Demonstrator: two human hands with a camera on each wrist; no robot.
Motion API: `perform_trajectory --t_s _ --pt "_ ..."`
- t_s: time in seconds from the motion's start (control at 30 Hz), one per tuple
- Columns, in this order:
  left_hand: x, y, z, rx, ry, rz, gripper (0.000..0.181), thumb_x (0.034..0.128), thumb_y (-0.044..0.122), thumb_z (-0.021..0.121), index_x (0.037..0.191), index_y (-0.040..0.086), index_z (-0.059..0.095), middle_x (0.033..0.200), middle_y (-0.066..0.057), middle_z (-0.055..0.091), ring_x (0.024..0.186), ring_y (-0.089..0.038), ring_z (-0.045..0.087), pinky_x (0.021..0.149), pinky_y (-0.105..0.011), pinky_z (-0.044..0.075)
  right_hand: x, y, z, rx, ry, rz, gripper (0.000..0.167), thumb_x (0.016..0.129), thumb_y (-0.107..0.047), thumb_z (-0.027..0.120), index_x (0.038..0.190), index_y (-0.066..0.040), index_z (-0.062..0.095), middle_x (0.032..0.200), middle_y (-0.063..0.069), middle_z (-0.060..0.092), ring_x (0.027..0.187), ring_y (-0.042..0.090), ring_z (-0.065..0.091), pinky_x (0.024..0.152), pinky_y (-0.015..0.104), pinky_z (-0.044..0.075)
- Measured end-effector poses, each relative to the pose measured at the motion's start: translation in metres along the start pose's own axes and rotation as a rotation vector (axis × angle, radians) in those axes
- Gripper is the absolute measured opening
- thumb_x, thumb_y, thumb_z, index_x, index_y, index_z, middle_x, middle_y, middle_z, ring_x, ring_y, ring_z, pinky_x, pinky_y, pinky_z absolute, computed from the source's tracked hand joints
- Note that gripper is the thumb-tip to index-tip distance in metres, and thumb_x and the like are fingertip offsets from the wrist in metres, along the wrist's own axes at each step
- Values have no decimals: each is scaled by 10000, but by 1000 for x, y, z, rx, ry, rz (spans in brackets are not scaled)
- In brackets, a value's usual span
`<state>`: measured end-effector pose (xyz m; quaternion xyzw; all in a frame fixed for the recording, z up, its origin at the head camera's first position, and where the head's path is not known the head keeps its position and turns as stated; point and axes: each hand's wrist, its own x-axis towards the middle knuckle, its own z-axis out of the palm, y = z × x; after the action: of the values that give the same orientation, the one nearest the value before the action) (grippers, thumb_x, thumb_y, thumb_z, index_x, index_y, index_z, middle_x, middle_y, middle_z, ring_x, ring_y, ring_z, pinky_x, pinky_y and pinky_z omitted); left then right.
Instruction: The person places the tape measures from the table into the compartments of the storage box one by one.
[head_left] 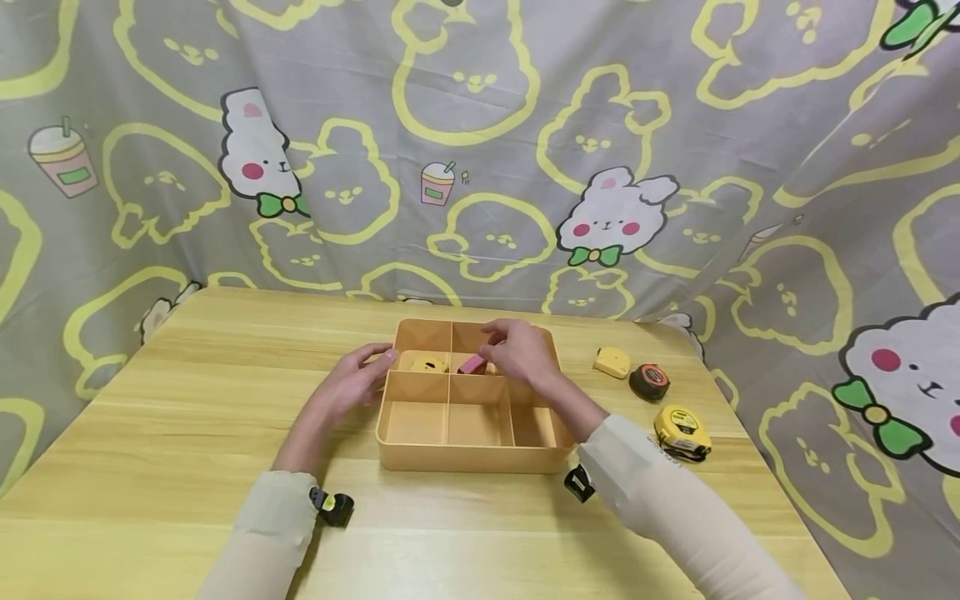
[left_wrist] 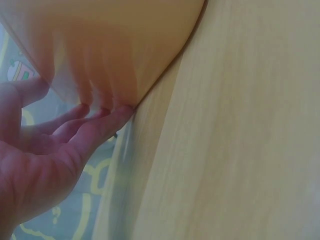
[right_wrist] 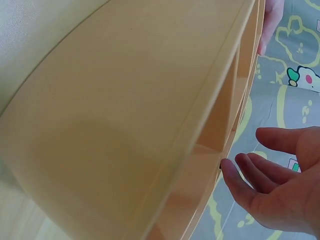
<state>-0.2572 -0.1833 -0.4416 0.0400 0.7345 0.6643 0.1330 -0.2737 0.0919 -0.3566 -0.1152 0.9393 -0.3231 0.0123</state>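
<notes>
1. Pink item [head_left: 472, 364]: inside the box, in the back compartment immediately right of the back-left one; sits at a slant, dark at its lower end, partly hidden.
2. Right hand [head_left: 517, 350]: over that compartment, beside the pink item. The right wrist view shows thumb and fingers parted and loosely bent, a gap between them, nothing visible within it. Whether a fingertip touches the pink item: cannot tell.
3. Box [head_left: 472, 458]: orange, divided, on the desk near the middle of its back edge. Front row has three compartments; part of the back row is behind the right hand.
4. Left hand [head_left: 356, 379]: at the box's left wall, towards its back-left corner. Fingers extended, tips against the outer face, thumb by the rim; wall touched rather than clasped.
5. Yellow item [head_left: 429, 365]: back-left compartment, small dark mark on top.
6. Small yellow tape [head_left: 612, 362]: on the desk [head_left: 187, 400], right of the box, towards the back-right corner.
7. Black tape [head_left: 649, 382]: just in front of it, orange label upward.
8. Large yellow tape [head_left: 682, 432]: in front of the black one, near the desk's right edge.
9. Curtain [head_left: 480, 242]: patterned, behind the desk's back edge.
</notes>
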Motion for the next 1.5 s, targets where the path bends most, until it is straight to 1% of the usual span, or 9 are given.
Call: perform_trajectory --t_s 0.17,0.37,0.53,0.6,0.77,0.9,1.0,1.27,1.5 --pt "0 -1 -1 -4 3 -1 640 1091 349 465 1582 -2 252 1569 -280 388 1435 -425 417 1123 -555 419 0 -2 3 -23 -33 1 329 914 -177 700 1225 -73 734 1021 65 781 944 224 690 775 306 527" --pt "1 -2 0 -10 1 -1 619 1094 328 460 1579 -2 261 1555 -295 398 1432 -435 415 1122 -560 413 1 -4 13 -34 -106 -3 342 935 -177 690 1248 -42 712 1017 80 787 1008 224 717 911 380 544" --pt "1 -1 0 -11 -2 2 609 1097 318 456 1579 2 261 1560 -292 394 1439 -434 404 1128 -565 404 2 -7 19 -112 -179 -41 403 999 -267 616 1328 -37 660 1079 74 775 1085 252 698 986 424 530" --pt "1 -1 0 -12 -2 2 598 1099 306 450 1578 2 264 1562 -290 393 1442 -433 401 1126 -565 405 1 -8 20 -155 -206 -55 425 1026 -312 567 1349 -48 650 1153 75 756 1150 271 669 1014 428 519" --pt "1 -1 1 -20 0 3 594 1098 307 453 1576 3 271 1562 -291 391 1441 -431 403 1116 -563 420 -1 -12 22 -208 -251 -62 400 1055 -353 515 1280 -79 703 1188 68 737 1189 294 647 1012 412 521" --pt "1 -1 1 -6 -2 8 620 1093 342 460 1579 9 266 1573 -286 379 1441 -431 405 1113 -562 428 -1 -14 23 -232 -241 -62 351 1051 -336 526 1165 -78 735 1076 58 734 1080 278 656 958 389 522" --pt "0 0 0 3 -2 8 641 1089 369 466 1582 14 261 1579 -279 375 1443 -428 404 1117 -562 426 -1 -15 23 -233 -227 -58 324 1044 -323 541 1131 -77 733 1064 63 728 1053 280 653 941 386 521" --pt "0 -1 0 4 -1 9 646 1086 373 473 1580 12 264 1573 -277 387 1437 -431 412 1118 -562 424 -2 -14 25 -239 -254 -85 367 1059 -330 503 1208 -78 723 1179 90 735 1182 314 648 1010 417 511" --pt "0 -1 0 4 1 9 647 1085 378 474 1580 14 268 1566 -278 397 1433 -429 419 1118 -559 426 -1 -15 26 -235 -227 -60 337 1053 -324 512 1152 -86 727 1105 74 732 1089 296 661 944 393 526"
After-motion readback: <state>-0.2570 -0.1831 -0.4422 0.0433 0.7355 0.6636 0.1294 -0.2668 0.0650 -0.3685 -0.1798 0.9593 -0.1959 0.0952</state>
